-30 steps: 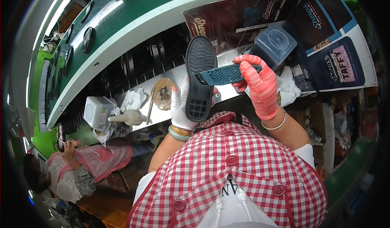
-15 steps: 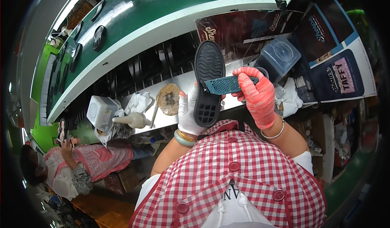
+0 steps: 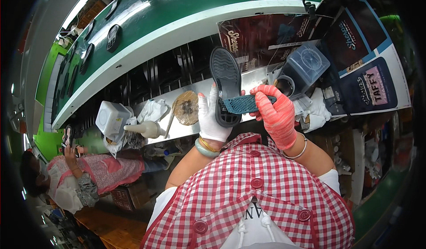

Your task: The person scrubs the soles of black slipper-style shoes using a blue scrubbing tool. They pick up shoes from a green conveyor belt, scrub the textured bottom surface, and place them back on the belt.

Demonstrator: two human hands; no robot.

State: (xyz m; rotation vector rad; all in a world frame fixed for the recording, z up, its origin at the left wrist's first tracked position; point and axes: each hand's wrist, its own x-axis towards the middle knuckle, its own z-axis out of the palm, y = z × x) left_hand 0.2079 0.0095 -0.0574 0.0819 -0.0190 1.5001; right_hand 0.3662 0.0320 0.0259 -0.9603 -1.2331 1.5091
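In front of my chest I hold a black shoe sole (image 3: 225, 67), toe end pointing away from me. My left hand (image 3: 210, 119), in a white glove with bare fingertips, is closed around its left edge near the heel. My right hand (image 3: 278, 118), in a coral-red glove, pinches the right end of a flat teal strip (image 3: 240, 104) with a mesh-like pitted face. The strip lies across the sole just above the heel; whether it presses on it, I cannot tell. The fingers behind the sole are mostly hidden.
Beyond my hands, the metal ledge bears a round tray (image 3: 185, 109) with dark bits, a nozzle bottle (image 3: 146, 129), a white container (image 3: 111, 120) and a clear blue box (image 3: 306, 67). Behind runs a green conveyor (image 3: 164, 16) with soles. A co-worker (image 3: 102, 173) sits at left.
The sole has tilted and moved slightly toward me, its face now seen at a different slant. My right hand and the teal strip have shifted a little nearer the heel.
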